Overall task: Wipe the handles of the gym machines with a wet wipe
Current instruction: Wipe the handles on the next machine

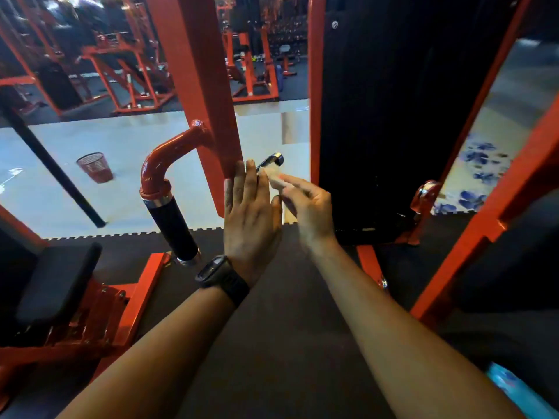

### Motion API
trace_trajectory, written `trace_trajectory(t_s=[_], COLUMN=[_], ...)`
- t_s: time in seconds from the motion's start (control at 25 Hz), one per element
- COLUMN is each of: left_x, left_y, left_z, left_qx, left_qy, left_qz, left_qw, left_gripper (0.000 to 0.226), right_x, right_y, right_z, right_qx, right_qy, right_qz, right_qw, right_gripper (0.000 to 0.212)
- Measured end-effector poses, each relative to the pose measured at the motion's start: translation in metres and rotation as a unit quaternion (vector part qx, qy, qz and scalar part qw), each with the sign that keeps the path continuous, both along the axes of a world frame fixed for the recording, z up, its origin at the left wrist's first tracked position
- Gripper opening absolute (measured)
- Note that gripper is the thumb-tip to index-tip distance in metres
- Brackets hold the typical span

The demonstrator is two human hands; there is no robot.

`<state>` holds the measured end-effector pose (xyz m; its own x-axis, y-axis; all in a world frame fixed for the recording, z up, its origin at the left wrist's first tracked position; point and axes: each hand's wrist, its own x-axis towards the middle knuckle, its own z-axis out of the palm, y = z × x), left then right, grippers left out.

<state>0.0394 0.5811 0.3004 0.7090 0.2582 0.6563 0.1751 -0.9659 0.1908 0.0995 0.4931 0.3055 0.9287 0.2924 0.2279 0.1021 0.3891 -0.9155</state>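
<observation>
Right hand: my right hand pinched the wet wipe between thumb and fingertips, so the cloth, not my skin, met the grip.
Wipe: it lay against the near side of the small handle, just below the chrome end.
Left hand: my left hand stood flat with straight fingers, grasping nothing, beside the handle and the red post. I judged it was steadying the bar, but I could not tell if it touched.
Handle axis: it ran from my fingertips up and away to the right, chrome cap farthest.
Other handle: the black grip hung well apart on the left, slanting down toward me, with neither hand on it.
</observation>
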Motion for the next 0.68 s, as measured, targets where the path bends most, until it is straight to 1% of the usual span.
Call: trace_trajectory(t_s=[0.08,0.12,0.2,0.24,0.28,0.36,0.48,0.56,0.6,0.68], left_x=[0.000,0.001,0.002,0.005,0.006,0.005,0.000,-0.005,-0.011,-0.030], left_y=[-0.020,-0.032,-0.057,-0.070,-0.087,-0.129,-0.204,-0.255,-0.287,-0.355], left_z=[0.000,0.003,0.013,0.017,0.021,0.028,0.035,0.038,0.040,0.046], left_qx=[-0.091,-0.161,-0.311,-0.362,-0.385,-0.399,-0.428,-0.431,-0.437,-0.454], left_qy=[-0.027,-0.043,-0.055,-0.053,-0.056,-0.058,-0.039,-0.025,-0.012,0.015], left_qz=[-0.074,-0.124,-0.203,-0.231,-0.259,-0.318,-0.417,-0.461,-0.490,-0.550], left_qw=[0.993,0.978,0.927,0.902,0.884,0.858,0.801,0.776,0.754,0.701], left_gripper=[0.050,0.047,0.044,0.042,0.038,0.028,0.014,0.010,0.010,0.008], right_x=[-0.010,-0.013,-0.017,-0.019,-0.023,-0.033,-0.056,-0.078,-0.092,-0.125], right_y=[-0.027,-0.042,-0.070,-0.084,-0.101,-0.144,-0.224,-0.276,-0.308,-0.373], right_z=[0.007,0.008,0.009,0.010,0.012,0.018,0.028,0.032,0.034,0.037], right_qx=[0.052,0.064,0.037,0.019,0.012,0.024,0.044,0.022,0.005,-0.019], right_qy=[0.038,0.039,0.003,-0.019,-0.032,-0.024,-0.013,-0.032,-0.040,-0.054], right_qz=[-0.008,-0.030,-0.094,-0.121,-0.141,-0.170,-0.224,-0.271,-0.308,-0.392], right_qw=[0.998,0.997,0.995,0.992,0.989,0.985,0.973,0.962,0.950,0.918], right_gripper=[0.018,0.018,0.017,0.017,0.020,0.029,0.036,0.030,0.026,0.016])
